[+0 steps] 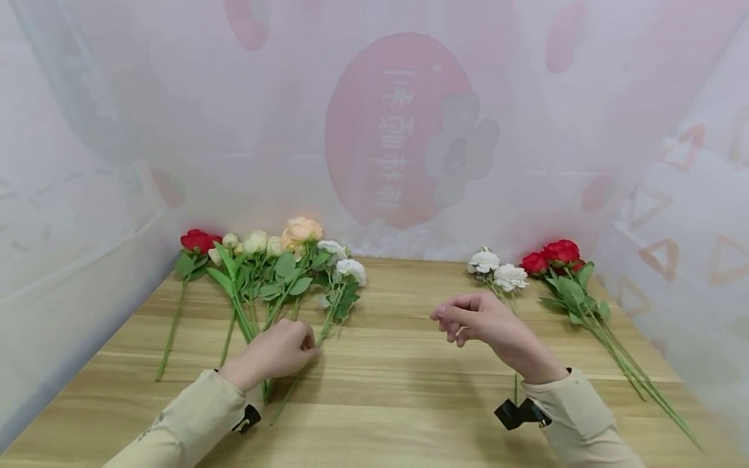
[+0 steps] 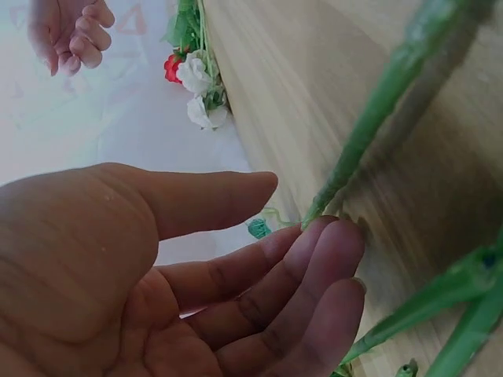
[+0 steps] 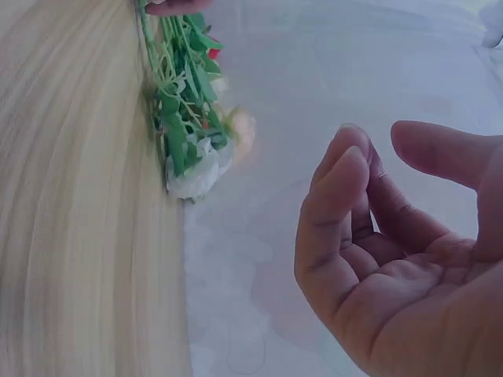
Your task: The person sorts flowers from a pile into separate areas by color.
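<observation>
My left hand [image 1: 274,351] is low over the stems on the left side. In the left wrist view its fingertips are right at a green stem [image 2: 369,118], and the thumb stands apart from it. In the head view, that hand is beside the stem of the white flowers [image 1: 351,270]. My right hand [image 1: 488,328] hovers over the right half of the table, fingers loosely bent, nothing between thumb and fingers. Behind it lies a second stem of white flowers [image 1: 509,277], partly hidden by the hand and wrist.
Left of the white flowers lie a peach flower [image 1: 302,233], pale cream flowers [image 1: 255,242] and a red rose [image 1: 199,241]. More red roses [image 1: 560,252] lie at the far right on the wooden table [image 1: 386,403]. Printed cloth walls [image 1: 281,130] enclose the back and sides.
</observation>
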`<state>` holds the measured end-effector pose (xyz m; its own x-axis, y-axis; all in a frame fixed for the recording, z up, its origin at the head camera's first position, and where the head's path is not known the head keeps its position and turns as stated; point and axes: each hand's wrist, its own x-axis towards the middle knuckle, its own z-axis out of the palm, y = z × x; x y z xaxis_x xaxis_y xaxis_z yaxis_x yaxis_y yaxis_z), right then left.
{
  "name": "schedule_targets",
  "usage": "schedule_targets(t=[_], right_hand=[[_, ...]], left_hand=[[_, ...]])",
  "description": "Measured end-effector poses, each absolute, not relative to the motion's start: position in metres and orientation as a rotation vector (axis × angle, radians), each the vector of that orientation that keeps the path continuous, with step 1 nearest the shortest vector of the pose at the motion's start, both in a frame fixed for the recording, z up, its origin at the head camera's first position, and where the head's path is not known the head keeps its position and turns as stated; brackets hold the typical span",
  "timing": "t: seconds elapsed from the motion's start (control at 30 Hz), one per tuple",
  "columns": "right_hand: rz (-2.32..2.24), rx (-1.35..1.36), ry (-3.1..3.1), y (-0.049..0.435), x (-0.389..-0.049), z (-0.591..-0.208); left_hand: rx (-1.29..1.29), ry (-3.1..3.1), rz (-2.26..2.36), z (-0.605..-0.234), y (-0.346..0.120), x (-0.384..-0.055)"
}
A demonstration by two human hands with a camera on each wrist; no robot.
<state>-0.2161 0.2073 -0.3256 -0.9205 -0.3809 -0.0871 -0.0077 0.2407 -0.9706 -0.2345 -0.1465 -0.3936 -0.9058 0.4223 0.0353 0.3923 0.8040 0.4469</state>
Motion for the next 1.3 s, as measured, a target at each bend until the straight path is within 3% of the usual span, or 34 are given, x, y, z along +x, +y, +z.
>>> schedule_targets(t=[1.3], right_hand=[[-1.744,-0.307,2.281,0.193,-0.220,-0.339]], left_hand=[[0.668,2.711,0.869,-0.395,-0.150,-0.236]])
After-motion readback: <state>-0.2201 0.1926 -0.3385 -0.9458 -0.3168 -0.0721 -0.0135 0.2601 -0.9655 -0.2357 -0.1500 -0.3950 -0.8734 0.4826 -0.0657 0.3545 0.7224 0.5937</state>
